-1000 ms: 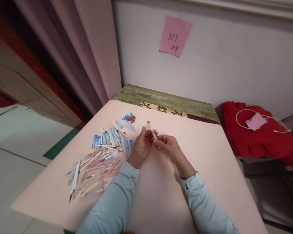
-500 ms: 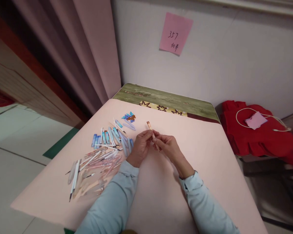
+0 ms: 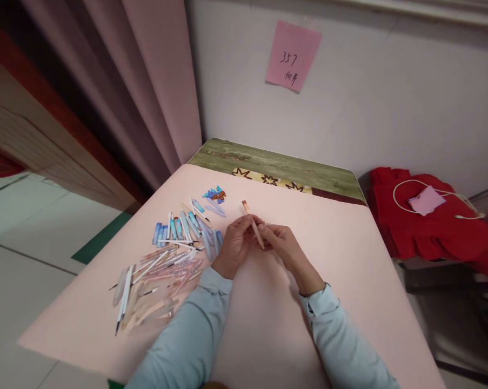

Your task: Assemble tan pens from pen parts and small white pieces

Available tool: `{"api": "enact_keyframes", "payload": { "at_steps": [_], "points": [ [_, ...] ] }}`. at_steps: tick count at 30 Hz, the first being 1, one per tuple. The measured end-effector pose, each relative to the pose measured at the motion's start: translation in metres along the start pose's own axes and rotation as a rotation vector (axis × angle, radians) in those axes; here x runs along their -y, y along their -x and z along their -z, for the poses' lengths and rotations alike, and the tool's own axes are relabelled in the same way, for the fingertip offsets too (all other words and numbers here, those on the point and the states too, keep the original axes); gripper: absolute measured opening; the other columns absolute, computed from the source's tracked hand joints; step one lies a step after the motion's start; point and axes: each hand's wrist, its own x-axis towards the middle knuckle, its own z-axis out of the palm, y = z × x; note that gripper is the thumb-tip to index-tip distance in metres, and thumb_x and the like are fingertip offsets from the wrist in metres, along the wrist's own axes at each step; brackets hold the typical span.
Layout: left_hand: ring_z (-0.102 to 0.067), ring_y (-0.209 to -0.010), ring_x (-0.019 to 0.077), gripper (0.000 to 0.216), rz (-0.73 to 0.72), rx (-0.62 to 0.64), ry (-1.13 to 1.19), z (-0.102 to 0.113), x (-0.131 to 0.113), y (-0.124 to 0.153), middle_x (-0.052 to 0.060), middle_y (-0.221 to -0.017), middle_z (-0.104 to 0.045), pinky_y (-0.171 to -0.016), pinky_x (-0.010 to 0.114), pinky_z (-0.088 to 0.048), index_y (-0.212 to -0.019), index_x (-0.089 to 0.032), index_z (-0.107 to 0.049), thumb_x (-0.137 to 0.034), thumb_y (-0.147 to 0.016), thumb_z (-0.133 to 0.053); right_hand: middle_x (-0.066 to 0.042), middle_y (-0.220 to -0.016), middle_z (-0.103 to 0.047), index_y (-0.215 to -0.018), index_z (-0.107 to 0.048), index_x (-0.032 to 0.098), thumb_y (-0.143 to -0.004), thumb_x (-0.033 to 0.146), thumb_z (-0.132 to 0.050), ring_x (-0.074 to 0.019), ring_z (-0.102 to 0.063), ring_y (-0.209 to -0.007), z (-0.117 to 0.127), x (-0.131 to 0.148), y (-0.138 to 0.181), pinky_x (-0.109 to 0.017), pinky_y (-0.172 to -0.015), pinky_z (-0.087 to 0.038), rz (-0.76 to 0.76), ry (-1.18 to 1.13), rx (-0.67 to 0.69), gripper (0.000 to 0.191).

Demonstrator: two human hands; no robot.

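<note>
Over the middle of the table, a slim peach-coloured pen with a brown end slants between my two hands. My left hand is closed around its upper part, thumb and fingers pinching it. The fingers of my right hand are bent close against the lower part of the pen; their tips are partly hidden. Left of my hands lie blue pen barrels, white pen refills with dark tips, and clear and pinkish pen parts. Small blue and brown pieces form a pile farther back.
A pale pink sheet covers most of the table, with a green wood-patterned strip at the back. A red cloth with a corded pink card lies at the right. Pink curtain and wall stand behind.
The pen has turned slightly, its brown end shifting a little left, and more of its lower body shows. My right fingers have shifted slightly along it.
</note>
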Motion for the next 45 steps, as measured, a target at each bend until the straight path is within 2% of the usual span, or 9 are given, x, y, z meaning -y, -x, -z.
{"api": "enact_keyframes", "payload": {
  "at_steps": [5, 15, 20, 23, 27, 31, 35, 40, 45],
  "points": [
    [-0.062, -0.067, 0.0135, 0.022, -0.007, 0.004, -0.006, 0.0, 0.0, -0.001, 0.004, -0.075, -0.068, -0.064, 0.027, -0.05, -0.074, -0.013, -0.072, -0.035, -0.074, -0.076, 0.002, -0.056, -0.058, -0.069, -0.065, 0.018, -0.059, 0.047, -0.085, -0.0109, -0.046, -0.052, -0.001, 0.0, -0.001, -0.026, -0.052, -0.035, -0.004, -0.033, -0.052, 0.036],
    [-0.061, -0.064, 0.013, 0.02, 0.005, 0.036, -0.022, 0.0, 0.0, -0.001, 0.004, -0.073, -0.069, -0.062, 0.026, -0.049, -0.074, -0.014, -0.072, -0.034, -0.074, -0.077, 0.002, -0.052, -0.054, -0.062, -0.064, 0.018, -0.071, 0.047, -0.077, -0.0103, -0.043, -0.05, -0.002, -0.004, -0.002, -0.027, -0.053, -0.034, 0.083, -0.015, -0.009, 0.033],
    [-0.063, -0.071, 0.0138, 0.035, -0.012, 0.009, 0.019, -0.006, 0.0, 0.0, 0.006, -0.083, -0.07, -0.065, 0.025, -0.051, -0.084, -0.013, -0.073, -0.047, -0.075, -0.076, 0.0, -0.061, -0.061, -0.07, -0.07, 0.017, -0.069, 0.053, -0.078, -0.0106, -0.048, -0.055, 0.002, -0.002, -0.003, -0.025, -0.055, -0.036, -0.025, -0.134, -0.006, 0.037],
    [-0.065, -0.078, 0.0153, 0.043, -0.023, 0.022, 0.055, -0.008, 0.0, 0.0, 0.007, -0.088, -0.071, -0.073, 0.027, -0.052, -0.093, -0.013, -0.073, -0.053, -0.078, -0.072, -0.001, -0.067, -0.065, -0.08, -0.074, 0.017, -0.067, 0.053, -0.08, -0.0103, -0.052, -0.058, 0.006, 0.002, -0.003, -0.024, -0.057, -0.039, -0.07, -0.267, -0.09, 0.039],
    [-0.064, -0.076, 0.0125, 0.024, -0.038, 0.032, -0.048, -0.006, 0.005, 0.0, 0.003, -0.081, -0.069, -0.076, 0.025, -0.05, -0.082, -0.014, -0.07, -0.037, -0.078, -0.077, 0.004, -0.057, -0.058, -0.083, -0.075, 0.017, -0.064, 0.048, -0.083, -0.0071, -0.046, -0.052, 0.01, 0.005, -0.006, -0.021, -0.053, -0.036, -0.016, -0.331, -0.231, 0.038],
    [-0.06, -0.066, 0.0103, 0.021, -0.008, 0.066, -0.164, -0.005, 0.007, 0.0, 0.0, -0.073, -0.066, -0.066, 0.023, -0.049, -0.076, -0.015, -0.065, -0.033, -0.08, -0.074, 0.003, -0.058, -0.061, -0.088, -0.072, 0.016, -0.062, 0.046, -0.084, -0.0069, -0.046, -0.049, 0.012, 0.005, -0.009, -0.021, -0.049, -0.034, 0.027, -0.305, -0.297, 0.042],
    [-0.059, -0.061, 0.0108, 0.023, 0.013, 0.054, -0.225, -0.007, 0.004, 0.001, -0.002, -0.07, -0.064, -0.061, 0.025, -0.05, -0.077, -0.015, -0.063, -0.032, -0.074, -0.079, 0.002, -0.058, -0.064, -0.084, -0.067, 0.016, -0.062, 0.046, -0.084, -0.0085, -0.05, -0.048, 0.011, 0.003, -0.01, -0.022, -0.048, -0.036, 0.058, -0.284, -0.329, 0.041],
    [-0.062, -0.065, 0.0126, 0.025, 0.043, 0.095, -0.262, -0.01, 0.001, 0.004, 0.0, -0.075, -0.066, -0.063, 0.027, -0.051, -0.086, -0.016, -0.066, -0.028, -0.071, -0.081, 0.003, -0.058, -0.062, -0.08, -0.066, 0.017, -0.06, 0.045, -0.085, -0.0086, -0.05, -0.048, 0.01, 0.002, -0.009, -0.023, -0.048, -0.039, 0.072, -0.285, -0.33, 0.039],
    [-0.055, -0.059, 0.0077, 0.026, 0.099, 0.103, -0.274, -0.009, -0.001, 0.005, 0.0, -0.073, -0.065, -0.057, 0.021, -0.044, -0.09, -0.015, -0.071, -0.025, -0.069, -0.082, 0.002, -0.062, -0.063, -0.077, -0.069, 0.016, -0.056, 0.04, -0.087, -0.0074, -0.047, -0.05, 0.014, 0.003, -0.009, -0.023, -0.048, -0.036, 0.068, -0.277, -0.33, 0.036]
  ]
}}
